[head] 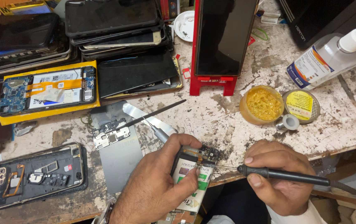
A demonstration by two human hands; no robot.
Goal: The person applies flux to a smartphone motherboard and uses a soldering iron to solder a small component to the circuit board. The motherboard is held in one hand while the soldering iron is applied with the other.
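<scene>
My left hand (155,186) has a tight grip on an open phone (192,176) at the near edge of the worktop (227,120). My right hand (275,176) pinches a black soldering iron (284,174), and its thin tip touches the phone's top end. Just past my left hand lie a small screwdriver (155,130) and a metal plate (120,153), with a pot of yellow paste (263,103) farther back.

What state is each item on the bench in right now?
Left hand: gripping opened phone with white battery.
Right hand: holding black soldering iron, tip at the phone's board.
Yellow flux tin: open, lid beside it.
Black phone in red stand: screen dark.
Yellow-framed phone: back off.
</scene>
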